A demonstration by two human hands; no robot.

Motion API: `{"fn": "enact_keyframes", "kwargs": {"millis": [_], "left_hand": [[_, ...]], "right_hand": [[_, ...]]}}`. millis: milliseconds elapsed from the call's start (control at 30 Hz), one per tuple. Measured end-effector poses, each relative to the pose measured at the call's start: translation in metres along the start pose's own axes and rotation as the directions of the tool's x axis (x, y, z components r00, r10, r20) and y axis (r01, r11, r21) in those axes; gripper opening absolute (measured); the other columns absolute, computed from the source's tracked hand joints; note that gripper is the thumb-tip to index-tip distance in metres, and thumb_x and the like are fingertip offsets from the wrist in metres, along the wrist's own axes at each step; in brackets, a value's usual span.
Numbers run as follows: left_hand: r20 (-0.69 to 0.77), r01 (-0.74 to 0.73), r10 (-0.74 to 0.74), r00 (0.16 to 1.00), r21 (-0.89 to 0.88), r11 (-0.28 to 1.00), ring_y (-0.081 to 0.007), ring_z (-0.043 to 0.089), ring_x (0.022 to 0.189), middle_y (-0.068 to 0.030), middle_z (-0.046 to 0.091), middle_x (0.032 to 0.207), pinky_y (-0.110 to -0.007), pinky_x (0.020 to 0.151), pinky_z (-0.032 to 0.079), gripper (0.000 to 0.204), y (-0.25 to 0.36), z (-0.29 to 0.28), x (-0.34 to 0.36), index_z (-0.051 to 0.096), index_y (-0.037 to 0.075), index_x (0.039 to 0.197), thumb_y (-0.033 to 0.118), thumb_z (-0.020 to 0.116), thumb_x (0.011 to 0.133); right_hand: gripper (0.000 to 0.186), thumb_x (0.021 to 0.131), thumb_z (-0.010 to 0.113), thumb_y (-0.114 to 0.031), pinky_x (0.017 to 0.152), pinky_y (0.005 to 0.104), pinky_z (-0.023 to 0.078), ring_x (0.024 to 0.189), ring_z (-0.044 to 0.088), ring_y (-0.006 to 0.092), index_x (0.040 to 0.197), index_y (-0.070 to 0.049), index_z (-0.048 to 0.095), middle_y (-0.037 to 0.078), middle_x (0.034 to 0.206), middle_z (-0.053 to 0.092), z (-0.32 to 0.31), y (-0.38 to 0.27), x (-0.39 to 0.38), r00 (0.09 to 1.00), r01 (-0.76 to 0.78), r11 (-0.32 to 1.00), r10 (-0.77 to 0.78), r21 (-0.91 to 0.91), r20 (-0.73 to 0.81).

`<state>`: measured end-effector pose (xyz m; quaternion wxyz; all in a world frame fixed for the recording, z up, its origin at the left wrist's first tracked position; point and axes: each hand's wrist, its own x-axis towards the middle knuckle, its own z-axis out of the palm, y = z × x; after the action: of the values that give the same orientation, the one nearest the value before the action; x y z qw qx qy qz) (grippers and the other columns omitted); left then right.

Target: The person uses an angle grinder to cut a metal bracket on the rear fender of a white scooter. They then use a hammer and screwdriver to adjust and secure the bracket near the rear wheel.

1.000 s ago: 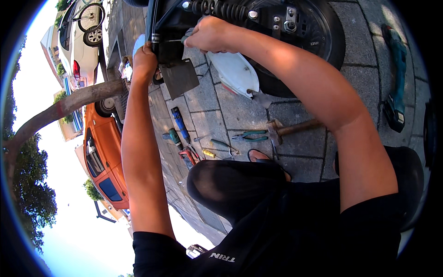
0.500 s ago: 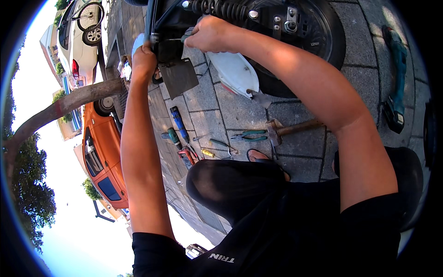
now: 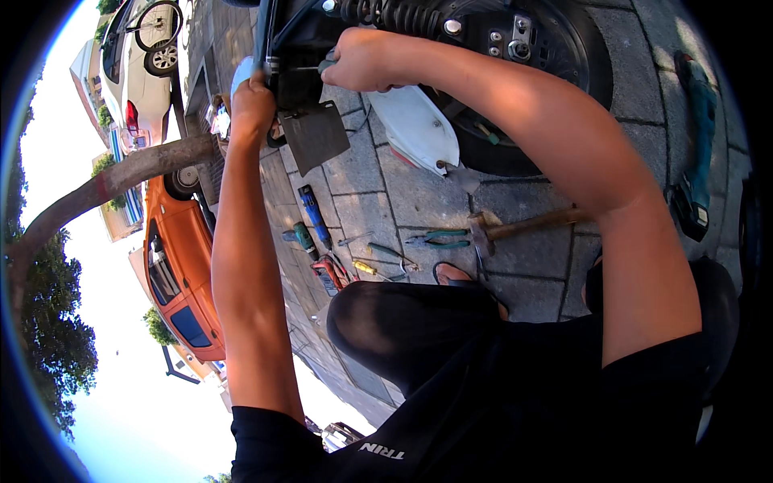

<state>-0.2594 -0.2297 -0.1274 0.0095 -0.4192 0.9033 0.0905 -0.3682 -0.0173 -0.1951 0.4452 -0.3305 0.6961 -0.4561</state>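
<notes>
At the far end of a two-wheeler's rear, my right hand point(image 3: 364, 60) is closed round the handle of a screwdriver point(image 3: 328, 63). Its thin shaft points left into the dark underside beside the frame. My left hand point(image 3: 254, 103) is closed at the left edge of this part, next to a pale blue-white piece point(image 3: 241, 74); what its fingers grip is hidden. Below both hands hangs a dark flat flap point(image 3: 316, 138). A coil-spring shock absorber point(image 3: 390, 16) and the black rear wheel point(image 3: 568, 72) lie beyond my right forearm.
A white panel point(image 3: 415, 129) rests on the paving by the wheel. Nearer me lie a hammer point(image 3: 539, 224), pliers point(image 3: 439, 238), a blue-handled tool point(image 3: 314, 216) and several other hand tools. A teal power tool point(image 3: 696, 145) lies far right. A tree trunk point(image 3: 121, 173) and parked cars stand left.
My right elbow and forearm have shifted slightly right and down. Both hands stay at the same spot, with the screwdriver still in the right. A small greenish piece by the tyre has come into sight.
</notes>
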Motion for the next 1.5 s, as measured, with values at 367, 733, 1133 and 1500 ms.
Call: {"fn": "enact_keyframes", "kwargs": {"millis": [367, 733, 1133, 1500], "left_hand": [[0.049, 0.108, -0.104, 0.993, -0.087, 0.99, -0.0227, 0.058, 0.048, -0.0121, 0.063, 0.071, -0.038, 0.042, 0.045, 0.051, 0.008, -0.005, -0.002, 0.068, -0.002, 0.114, 0.041, 0.04, 0.115], [0.05, 0.105, -0.099, 0.994, -0.126, 0.987, -0.0213, 0.06, 0.053, -0.0113, 0.066, 0.082, -0.035, 0.042, 0.046, 0.049, 0.002, 0.005, 0.004, 0.065, -0.001, 0.129, 0.039, 0.04, 0.115], [0.025, -0.012, 0.012, 1.0, 0.017, 1.0, -0.0236, 0.068, 0.071, -0.0165, 0.069, 0.088, -0.04, 0.06, 0.055, 0.064, -0.029, -0.01, 0.017, 0.069, -0.006, 0.12, 0.053, 0.047, 0.112], [0.435, 0.37, -0.214, 0.875, -0.315, 0.874, -0.0173, 0.06, 0.074, -0.007, 0.07, 0.098, -0.033, 0.075, 0.053, 0.075, -0.016, -0.03, -0.008, 0.064, 0.007, 0.136, 0.072, 0.061, 0.1]], "right_hand": [[0.032, 0.093, 0.07, -0.015, 0.065, 0.0393, 0.061, 0.085, 0.078, 0.0279, 0.123, -0.004, 0.07, 0.015, 0.093, 0.077, 0.027, 0.006, -0.013, 0.925, 0.173, 0.897, -0.29, -0.407, -0.246], [0.032, 0.105, 0.06, -0.034, 0.06, 0.0357, 0.055, 0.069, 0.07, 0.0208, 0.116, -0.005, 0.068, 0.012, 0.081, 0.073, 0.028, 0.018, 0.003, 0.992, 0.084, 0.995, -0.078, 0.056, -0.098], [0.042, 0.098, 0.066, -0.036, 0.077, 0.0414, 0.062, 0.096, 0.078, 0.0317, 0.116, 0.001, 0.074, 0.021, 0.1, 0.078, 0.022, 0.004, -0.01, 0.945, 0.132, 0.971, -0.184, -0.2, -0.27], [0.028, 0.105, 0.066, -0.036, 0.053, 0.0286, 0.036, 0.061, 0.05, 0.0087, 0.111, -0.01, 0.07, -0.001, 0.081, 0.062, 0.014, 0.008, -0.016, 0.982, -0.182, 0.786, 0.111, 0.591, 0.154]]}}
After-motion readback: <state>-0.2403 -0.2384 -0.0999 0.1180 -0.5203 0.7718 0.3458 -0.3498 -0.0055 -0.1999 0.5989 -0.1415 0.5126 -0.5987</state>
